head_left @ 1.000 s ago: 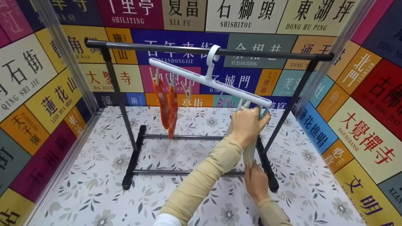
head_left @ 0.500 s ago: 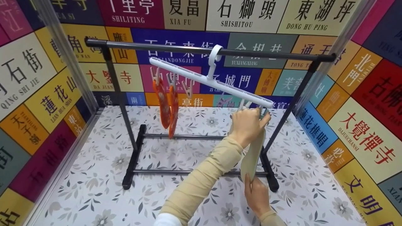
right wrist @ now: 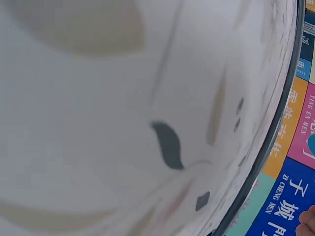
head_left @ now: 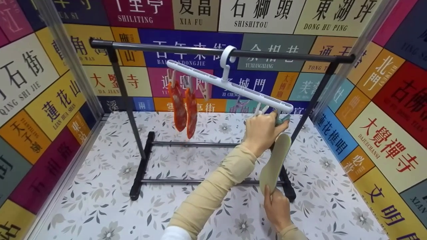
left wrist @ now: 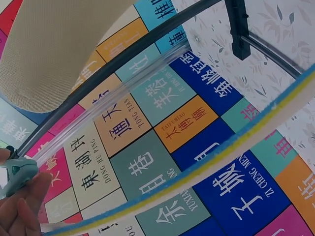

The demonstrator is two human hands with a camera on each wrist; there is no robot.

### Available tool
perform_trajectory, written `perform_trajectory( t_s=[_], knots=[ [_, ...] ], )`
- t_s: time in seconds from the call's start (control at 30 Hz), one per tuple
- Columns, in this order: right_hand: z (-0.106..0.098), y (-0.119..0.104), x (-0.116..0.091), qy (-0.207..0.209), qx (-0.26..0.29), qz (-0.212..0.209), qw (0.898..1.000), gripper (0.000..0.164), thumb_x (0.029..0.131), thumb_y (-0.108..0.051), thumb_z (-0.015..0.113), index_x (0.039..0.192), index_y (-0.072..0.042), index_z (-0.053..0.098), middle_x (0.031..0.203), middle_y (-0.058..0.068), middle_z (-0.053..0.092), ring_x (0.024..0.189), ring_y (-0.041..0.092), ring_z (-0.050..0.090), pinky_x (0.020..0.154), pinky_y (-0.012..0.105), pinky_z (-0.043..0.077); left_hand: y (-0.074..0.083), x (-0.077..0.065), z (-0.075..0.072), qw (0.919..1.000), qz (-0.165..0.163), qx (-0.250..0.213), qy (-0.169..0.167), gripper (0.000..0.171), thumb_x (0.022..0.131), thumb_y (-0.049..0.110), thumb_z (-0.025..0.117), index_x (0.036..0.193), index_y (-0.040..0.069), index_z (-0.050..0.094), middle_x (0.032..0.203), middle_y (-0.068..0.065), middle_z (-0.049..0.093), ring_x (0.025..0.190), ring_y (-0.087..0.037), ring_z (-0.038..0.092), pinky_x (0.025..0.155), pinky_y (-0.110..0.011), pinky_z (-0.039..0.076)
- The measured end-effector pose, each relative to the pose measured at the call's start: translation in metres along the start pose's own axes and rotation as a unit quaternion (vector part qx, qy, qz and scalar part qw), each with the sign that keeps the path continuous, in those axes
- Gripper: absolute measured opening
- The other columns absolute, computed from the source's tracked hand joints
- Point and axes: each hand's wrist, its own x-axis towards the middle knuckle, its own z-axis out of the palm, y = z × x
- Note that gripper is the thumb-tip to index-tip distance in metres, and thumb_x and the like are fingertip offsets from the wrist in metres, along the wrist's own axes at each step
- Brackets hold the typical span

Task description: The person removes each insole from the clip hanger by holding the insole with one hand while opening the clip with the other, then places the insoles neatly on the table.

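We see a pale green insole below the lower, right-hand end of a tilted white hanger. The right hand pinches its bottom end; the left hand grips a teal clip just above. The insole's long axis runs steeply, its top leaning rightward, near the clip. If clipping is the step, we think it best to steady the clip, squeeze it wide and bring that top edge in squarely.
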Motion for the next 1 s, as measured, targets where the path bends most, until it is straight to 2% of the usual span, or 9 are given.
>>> perform_trajectory(
  t_s=[0.17,0.37,0.57,0.77,0.93,1.0],
  knots=[
    [-0.002,0.001,0.008,0.001,0.005,-0.003,1.000,0.033,0.088,-0.003,0.062,0.059,-0.008,0.047,0.051,0.005,0.046,0.045,0.022,0.045,0.044,0.043,0.037,-0.002,-0.002,-0.001,0.9994,0.011,-0.006,0.031,0.031,0.091,0.051,0.064,0.086,0.020,0.072,0.055,0.009,0.061,0.044,-0.007,0.049,0.040,-0.024,0.033],
    [-0.006,0.002,0.014,0.009,0.005,0.001,1.000,0.029,0.088,-0.003,0.062,0.062,-0.005,0.050,0.053,0.007,0.050,0.047,0.025,0.049,0.045,0.044,0.038,-0.002,-0.007,-0.006,0.9991,0.024,-0.020,0.029,0.027,0.092,0.045,0.066,0.097,0.020,0.073,0.056,0.008,0.062,0.043,-0.005,0.042,0.041,-0.021,0.026],
    [-0.009,0.004,0.015,0.006,0.004,0.019,1.000,0.029,0.090,-0.004,0.062,0.063,-0.005,0.051,0.054,0.009,0.052,0.048,0.026,0.049,0.046,0.045,0.039,-0.005,-0.020,-0.013,0.9985,0.031,-0.024,0.037,0.029,0.093,0.040,0.065,0.111,0.019,0.075,0.054,0.007,0.063,0.041,-0.007,0.049,0.039,-0.021,0.030],
    [-0.013,0.007,0.018,0.015,0.005,0.009,1.000,0.027,0.090,-0.003,0.062,0.064,-0.003,0.054,0.057,0.014,0.057,0.051,0.034,0.056,0.051,0.051,0.043,-0.009,-0.031,-0.021,0.9959,0.032,-0.061,0.059,0.027,0.093,0.035,0.067,0.110,0.016,0.075,0.057,0.006,0.066,0.039,-0.005,0.043,0.039,-0.018,0.025],
    [-0.015,0.011,0.018,0.018,0.001,0.003,1.000,0.030,0.091,-0.001,0.061,0.064,-0.007,0.048,0.054,0.009,0.050,0.048,0.026,0.049,0.047,0.044,0.040,-0.015,-0.043,-0.025,0.9925,0.038,-0.076,0.088,0.024,0.091,0.033,0.069,0.107,0.016,0.077,0.067,0.007,0.073,0.040,-0.003,0.049,0.039,-0.019,0.030],
    [-0.015,0.013,0.018,0.020,0.001,0.000,1.000,0.031,0.091,0.000,0.061,0.064,-0.008,0.048,0.054,0.009,0.049,0.048,0.027,0.050,0.046,0.044,0.040,-0.018,-0.049,-0.026,0.9914,0.037,-0.081,0.096,0.024,0.091,0.032,0.069,0.107,0.016,0.077,0.070,0.007,0.074,0.041,-0.003,0.051,0.039,-0.019,0.031]
  ],
)
